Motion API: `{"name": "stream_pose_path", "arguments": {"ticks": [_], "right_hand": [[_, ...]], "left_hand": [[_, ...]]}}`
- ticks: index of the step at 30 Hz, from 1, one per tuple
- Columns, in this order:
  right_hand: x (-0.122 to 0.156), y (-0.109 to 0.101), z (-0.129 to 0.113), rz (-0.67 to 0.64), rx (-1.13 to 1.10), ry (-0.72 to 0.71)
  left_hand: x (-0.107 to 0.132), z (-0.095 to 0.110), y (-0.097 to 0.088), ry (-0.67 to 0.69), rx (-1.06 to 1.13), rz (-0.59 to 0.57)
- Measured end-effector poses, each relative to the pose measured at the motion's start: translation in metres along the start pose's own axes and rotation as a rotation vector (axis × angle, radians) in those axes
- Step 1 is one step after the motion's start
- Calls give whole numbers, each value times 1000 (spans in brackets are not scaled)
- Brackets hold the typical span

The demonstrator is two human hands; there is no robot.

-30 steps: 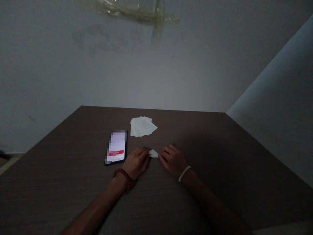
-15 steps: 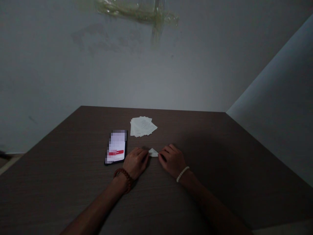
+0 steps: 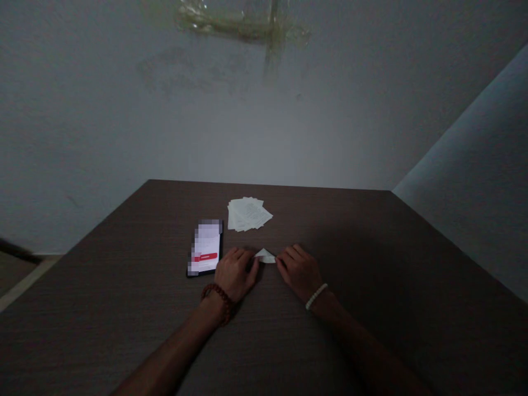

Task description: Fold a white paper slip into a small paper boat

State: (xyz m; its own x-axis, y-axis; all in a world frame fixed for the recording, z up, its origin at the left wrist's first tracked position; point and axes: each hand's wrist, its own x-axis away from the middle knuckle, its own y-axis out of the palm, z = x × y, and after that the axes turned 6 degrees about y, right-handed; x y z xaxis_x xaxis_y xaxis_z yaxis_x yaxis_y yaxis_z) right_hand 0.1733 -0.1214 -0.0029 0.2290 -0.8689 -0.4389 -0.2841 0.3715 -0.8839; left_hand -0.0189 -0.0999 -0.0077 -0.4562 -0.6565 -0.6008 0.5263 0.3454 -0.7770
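Brown surface [image 3: 280, 346] stretches wide to its right edge; left hand [image 3: 236, 273] and right hand [image 3: 300, 270], grips pinched on one folded paper [image 3: 265, 257]!

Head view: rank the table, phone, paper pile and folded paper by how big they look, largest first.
1. Table
2. Phone and paper pile: too close to rank
3. Folded paper, its ends partly covered

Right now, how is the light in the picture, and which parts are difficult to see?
Head view: dim overall; the phone is brightest, partly pixelated; the table darkens right of the right hand; the papers are unreadable.
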Motion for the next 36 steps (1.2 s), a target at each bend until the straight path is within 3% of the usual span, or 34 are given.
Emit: {"name": "stream_pose_path", "arguments": {"ticks": [7,21,32,36], "right_hand": [[1,2,0,28,-21,17],[-1,2,0,3,12,21],[1,3,0,34,-21,9],[1,3,-1,58,-36,-24]], "left_hand": [[-2,5,-5,85,-78,-33],[-1,6,-4,131,-38,-63],[-1,6,-5,111,-25,-20],[-1,7,-5,75,-35,-60]]}}
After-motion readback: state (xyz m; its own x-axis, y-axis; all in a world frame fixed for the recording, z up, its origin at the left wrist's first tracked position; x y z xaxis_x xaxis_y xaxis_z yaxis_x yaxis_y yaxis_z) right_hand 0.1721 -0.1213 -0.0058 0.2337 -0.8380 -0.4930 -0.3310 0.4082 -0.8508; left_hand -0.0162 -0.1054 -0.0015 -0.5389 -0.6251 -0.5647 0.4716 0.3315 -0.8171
